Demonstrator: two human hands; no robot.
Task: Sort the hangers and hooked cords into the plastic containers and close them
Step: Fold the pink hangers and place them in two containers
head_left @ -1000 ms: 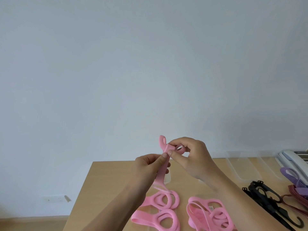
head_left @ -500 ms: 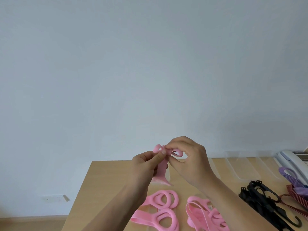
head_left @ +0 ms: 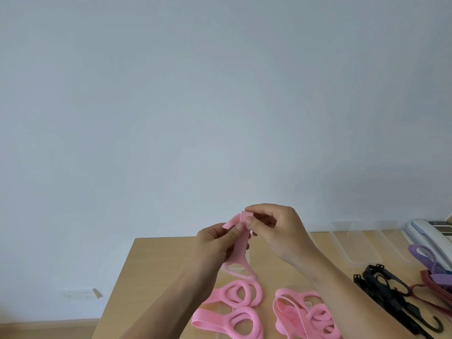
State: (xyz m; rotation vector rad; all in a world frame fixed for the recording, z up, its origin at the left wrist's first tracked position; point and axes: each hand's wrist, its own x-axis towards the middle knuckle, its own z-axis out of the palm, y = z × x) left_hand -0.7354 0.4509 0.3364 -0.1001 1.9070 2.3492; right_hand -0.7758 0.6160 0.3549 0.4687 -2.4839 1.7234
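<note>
**Both hands pinch a pink strap hanger above the table**

At the right edge of the frame I see two clear plastic containers (head_left: 347, 243) side by side on the wooden table (head_left: 151, 265). They are long, shallow and round-cornered, and the wood shows through their see-through walls. I cannot tell from here what they hold.

At lower centre, my left hand (head_left: 215, 243) pinches the flat band of a pink strap hanger (head_left: 241, 248) between thumb and fingers. My right hand (head_left: 281, 231) pinches its folded top end with thumb and forefinger. The band looks soft, matte and rubbery. It hangs down to an oval loop just above the tabletop.

Below it lie more pink hangers (head_left: 234, 294), flat with ringed ends, and a tangled pink heap (head_left: 305, 314) to their right. At lower right sit glossy black hooked hangers (head_left: 391, 297), ribbed purple cords (head_left: 430, 260) and a dark red cord (head_left: 435, 292), near a pale telephone (head_left: 428, 233).
</note>
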